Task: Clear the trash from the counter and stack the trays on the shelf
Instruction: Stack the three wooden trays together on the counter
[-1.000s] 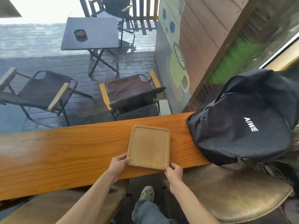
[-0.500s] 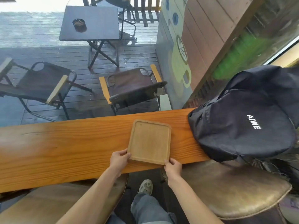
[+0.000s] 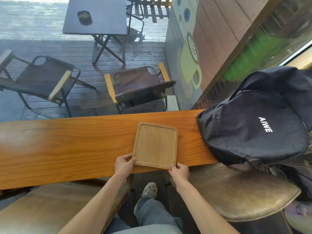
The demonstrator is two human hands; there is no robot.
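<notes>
Two bare hands met the near corners of a wooden tray [image 3: 155,146] that lay flat on the wooden counter [image 3: 67,146], just left of a black backpack [image 3: 256,122]. The left hand [image 3: 124,164] reached in from the lower left, forearm angled up across a stool seat [image 3: 50,208], and its thumb and curled fingers pinched the tray's near-left corner. The right hand [image 3: 179,171] came from the lower right, forearm slanting inward, fingers curled at the near-right corner and gripping it; how far they went under the rim could not be made out. The tray's near edge sat close to the counter's near edge. Whether the tray was lifted off the surface or still resting on it could not be told. The backpack covered the counter's right end and was cut off by the frame. Below, a leg in jeans and a shoe [image 3: 150,190] showed between the two stools.
</notes>
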